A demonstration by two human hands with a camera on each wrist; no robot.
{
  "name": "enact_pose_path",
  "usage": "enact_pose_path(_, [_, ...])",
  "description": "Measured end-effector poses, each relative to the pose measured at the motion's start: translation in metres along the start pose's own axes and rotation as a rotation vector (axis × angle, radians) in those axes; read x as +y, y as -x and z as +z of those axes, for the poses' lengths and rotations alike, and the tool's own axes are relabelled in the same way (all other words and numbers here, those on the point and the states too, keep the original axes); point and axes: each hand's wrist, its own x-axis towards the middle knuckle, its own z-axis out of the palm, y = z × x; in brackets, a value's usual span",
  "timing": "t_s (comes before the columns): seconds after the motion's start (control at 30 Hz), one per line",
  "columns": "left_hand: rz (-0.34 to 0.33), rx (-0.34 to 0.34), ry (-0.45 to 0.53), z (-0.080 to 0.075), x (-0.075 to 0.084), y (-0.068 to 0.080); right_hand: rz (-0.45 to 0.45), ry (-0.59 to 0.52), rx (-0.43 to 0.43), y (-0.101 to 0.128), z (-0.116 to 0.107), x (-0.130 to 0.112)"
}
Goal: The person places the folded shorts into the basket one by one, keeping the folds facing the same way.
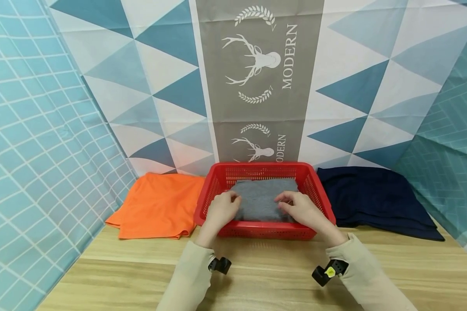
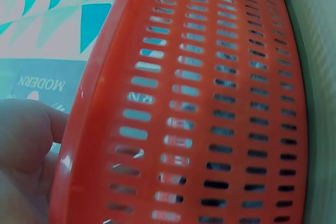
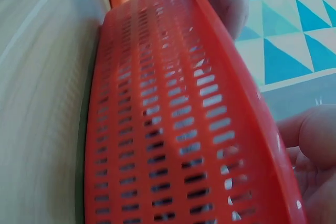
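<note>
A folded grey cloth (image 1: 258,201) lies inside a red plastic basket (image 1: 264,231) with slotted walls. My left hand (image 1: 223,208) is over the basket's left front part, its loosely bent fingers at the left edge of the cloth. Over the right front part is my right hand (image 1: 301,209), thumb and fingers apart, near the cloth's right edge. In the left wrist view the basket wall (image 2: 210,103) hides most of the cloth. Part of the right hand (image 3: 315,150) shows beyond the rim in the right wrist view.
To the basket's left an orange cloth (image 1: 159,207) lies on the wooden table (image 1: 264,276). A dark navy cloth (image 1: 373,201) lies to its right. Behind them hangs a patterned backdrop (image 1: 253,99), and a blue tiled sheet (image 1: 35,129) flanks the left side.
</note>
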Motion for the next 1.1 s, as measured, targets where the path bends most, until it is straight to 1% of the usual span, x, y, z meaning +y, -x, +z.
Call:
enact_pose_path(0.13, [-0.009, 0.023, 0.05, -0.005, -0.004, 0.001, -0.006, -0.062, 0.003, 0.0, 0.005, -0.004])
enact_pose_path(0.4, [-0.034, 0.031, 0.141, -0.015, -0.01, -0.001, 0.024, -0.106, 0.033, 0.002, 0.013, -0.008])
enact_pose_path(0.53, [-0.073, 0.048, 0.253, -0.02, -0.015, -0.002, 0.028, -0.12, 0.047, 0.004, 0.016, -0.007])
enact_pose_path(0.63, [-0.098, 0.047, 0.374, -0.025, -0.018, -0.002, 0.026, -0.13, 0.056, 0.004, 0.016, -0.005])
enact_pose_path(0.73, [-0.116, 0.041, 0.453, -0.031, -0.018, -0.002, 0.021, -0.129, 0.066, 0.004, 0.017, -0.004])
enact_pose_path(0.97, [-0.091, 0.04, 0.494, -0.038, -0.022, -0.003, 0.02, -0.115, 0.106, 0.006, 0.017, -0.008])
enact_pose_path(1.1, [-0.111, 0.043, 0.519, -0.042, -0.028, -0.001, 0.013, -0.152, 0.133, 0.009, 0.022, -0.013])
